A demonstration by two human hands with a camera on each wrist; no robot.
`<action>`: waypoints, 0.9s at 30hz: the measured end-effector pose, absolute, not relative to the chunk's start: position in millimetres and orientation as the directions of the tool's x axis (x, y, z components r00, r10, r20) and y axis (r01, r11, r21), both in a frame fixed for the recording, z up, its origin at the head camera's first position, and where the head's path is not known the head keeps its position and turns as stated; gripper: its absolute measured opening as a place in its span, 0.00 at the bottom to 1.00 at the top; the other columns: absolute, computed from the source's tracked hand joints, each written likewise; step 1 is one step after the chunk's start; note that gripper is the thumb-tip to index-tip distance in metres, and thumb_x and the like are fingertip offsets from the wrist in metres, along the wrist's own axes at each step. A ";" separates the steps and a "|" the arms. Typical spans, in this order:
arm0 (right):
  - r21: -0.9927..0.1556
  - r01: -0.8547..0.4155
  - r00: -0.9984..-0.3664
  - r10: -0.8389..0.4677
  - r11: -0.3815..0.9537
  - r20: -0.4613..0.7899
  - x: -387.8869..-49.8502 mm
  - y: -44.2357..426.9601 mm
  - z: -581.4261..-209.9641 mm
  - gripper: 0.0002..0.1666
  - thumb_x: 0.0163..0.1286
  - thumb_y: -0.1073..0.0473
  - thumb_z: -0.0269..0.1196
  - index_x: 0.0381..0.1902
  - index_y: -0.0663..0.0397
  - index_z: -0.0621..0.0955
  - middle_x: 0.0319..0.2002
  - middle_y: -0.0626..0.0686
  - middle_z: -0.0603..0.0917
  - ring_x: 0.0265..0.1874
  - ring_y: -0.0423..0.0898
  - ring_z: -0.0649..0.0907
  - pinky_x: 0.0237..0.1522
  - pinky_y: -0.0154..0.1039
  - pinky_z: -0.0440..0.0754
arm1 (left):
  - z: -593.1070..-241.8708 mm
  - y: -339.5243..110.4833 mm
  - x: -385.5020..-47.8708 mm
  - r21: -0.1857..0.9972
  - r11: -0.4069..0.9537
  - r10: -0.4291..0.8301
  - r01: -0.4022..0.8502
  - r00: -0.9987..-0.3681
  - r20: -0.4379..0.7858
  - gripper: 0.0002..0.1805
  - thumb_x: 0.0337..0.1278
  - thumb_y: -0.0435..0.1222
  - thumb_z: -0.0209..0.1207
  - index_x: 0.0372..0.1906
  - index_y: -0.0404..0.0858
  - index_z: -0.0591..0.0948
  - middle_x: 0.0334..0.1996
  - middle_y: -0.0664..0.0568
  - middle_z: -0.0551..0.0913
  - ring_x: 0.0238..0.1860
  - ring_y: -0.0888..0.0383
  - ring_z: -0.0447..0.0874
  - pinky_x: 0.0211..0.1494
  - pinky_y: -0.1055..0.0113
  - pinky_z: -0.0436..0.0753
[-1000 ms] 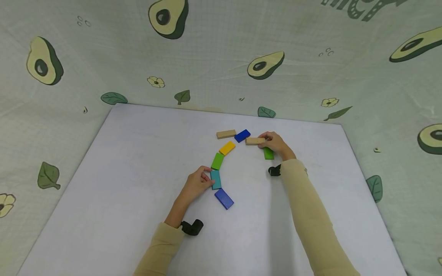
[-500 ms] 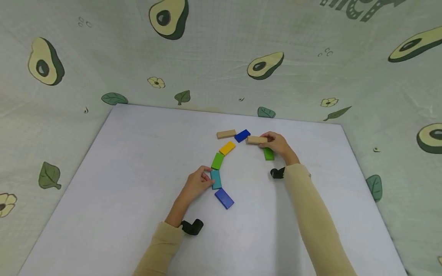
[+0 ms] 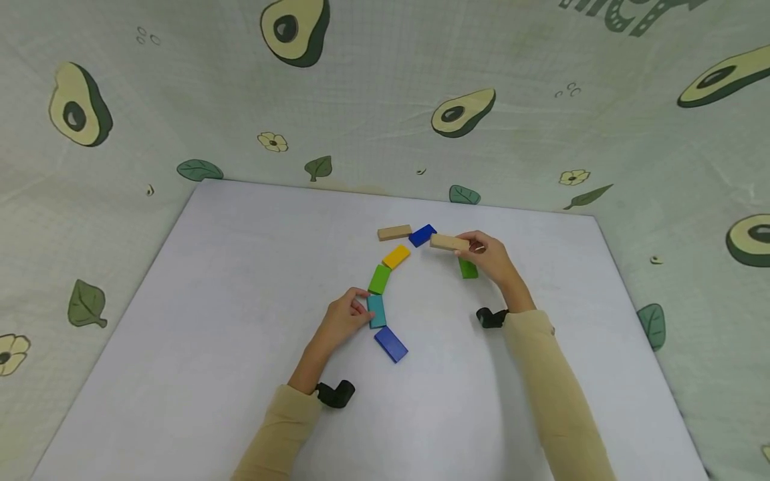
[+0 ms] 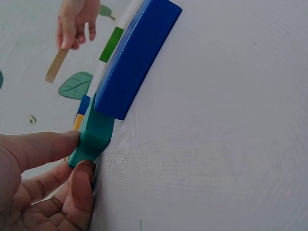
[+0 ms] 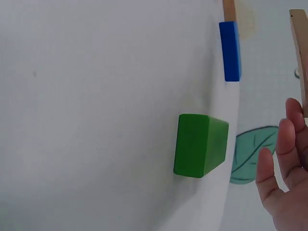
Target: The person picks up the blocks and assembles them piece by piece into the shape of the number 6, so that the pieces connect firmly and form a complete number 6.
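My right hand (image 3: 488, 257) pinches one end of a plain wooden block (image 3: 446, 242) and holds it above the white table, as the right wrist view also shows. Below that hand lies a green block (image 5: 195, 145), partly hidden from the head camera. At the lower left, my left hand (image 3: 344, 319) has its thumb and fingers on a teal block (image 4: 94, 132), which rests on the table. The teal block sits in a curved row between another green block (image 3: 379, 279) and a blue-violet block (image 3: 391, 345).
Farther along the curve is a yellow block (image 3: 396, 256). A dark blue block (image 3: 422, 235) and a second plain wooden block (image 3: 394, 232) lie toward the table's (image 3: 240, 267) back edge. Behind hangs a cloth (image 3: 373, 100) printed with avocados.
The right hand has raised the plain wooden block off the table and drawn it slightly to the right. My left hand stays at the teal block.
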State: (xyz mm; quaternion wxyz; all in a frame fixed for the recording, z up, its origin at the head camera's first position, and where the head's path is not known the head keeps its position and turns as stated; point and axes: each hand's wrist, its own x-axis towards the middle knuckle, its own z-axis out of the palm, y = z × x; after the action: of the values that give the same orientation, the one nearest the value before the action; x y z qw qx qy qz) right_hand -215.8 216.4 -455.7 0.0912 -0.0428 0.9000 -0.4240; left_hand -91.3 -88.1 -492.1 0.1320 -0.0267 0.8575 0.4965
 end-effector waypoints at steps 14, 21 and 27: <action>-0.852 -0.005 -0.983 -0.157 0.524 -0.091 -167.7 201.5 -442.8 0.23 0.60 0.54 0.65 0.53 0.54 0.76 0.43 0.54 0.77 0.39 0.46 0.73 0.38 0.31 0.72 | -490.9 -87.5 -91.7 0.831 0.525 0.077 -0.183 -0.962 -0.260 0.21 0.54 0.36 0.62 0.54 0.39 0.73 0.27 0.50 0.75 0.26 0.59 0.71 0.31 0.70 0.71; -0.891 0.041 -0.976 -0.173 0.451 -0.132 -146.4 195.2 -442.1 0.23 0.60 0.57 0.65 0.53 0.55 0.75 0.41 0.53 0.78 0.35 0.42 0.74 0.36 0.34 0.75 | -489.2 -87.2 -91.2 0.836 0.517 0.077 -0.184 -0.962 -0.260 0.21 0.54 0.36 0.62 0.54 0.38 0.73 0.27 0.50 0.75 0.26 0.59 0.71 0.31 0.70 0.71; -0.922 0.104 -0.961 -0.201 0.373 -0.190 -130.6 193.1 -445.9 0.25 0.61 0.61 0.64 0.55 0.59 0.72 0.43 0.56 0.79 0.31 0.39 0.77 0.35 0.37 0.77 | -489.8 -87.1 -91.3 0.835 0.517 0.079 -0.186 -0.962 -0.263 0.21 0.54 0.36 0.62 0.54 0.38 0.73 0.27 0.50 0.75 0.26 0.58 0.71 0.31 0.70 0.71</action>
State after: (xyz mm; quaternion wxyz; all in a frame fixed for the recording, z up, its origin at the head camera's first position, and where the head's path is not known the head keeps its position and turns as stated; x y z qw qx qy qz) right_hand -130.6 193.1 -445.9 0.1366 -0.0297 0.8171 -0.5592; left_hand -91.3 -87.1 -489.8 0.1351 -0.0310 0.8604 0.4904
